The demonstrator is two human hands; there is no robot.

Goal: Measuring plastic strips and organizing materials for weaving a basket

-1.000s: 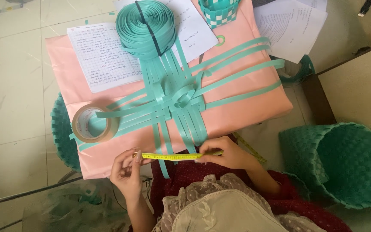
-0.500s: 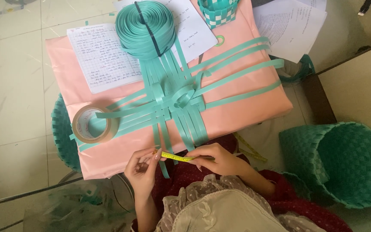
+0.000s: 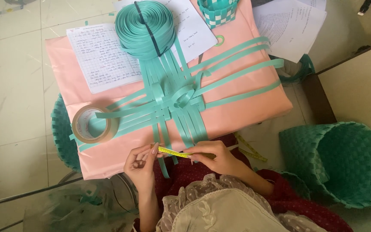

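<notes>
Around the woven strip mat, the pink table leaves open surface on the near right side. The tape roll blocks its left, the strip coil and papers crowd beyond it. Both hands occupy its near edge.

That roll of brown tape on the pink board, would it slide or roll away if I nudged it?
The tape roll lies flat on its side, so it would probably slide rather than roll. Teal strips cross over it and may hold it back. It sits near the pink board edge, so a push could tip it off.
</notes>
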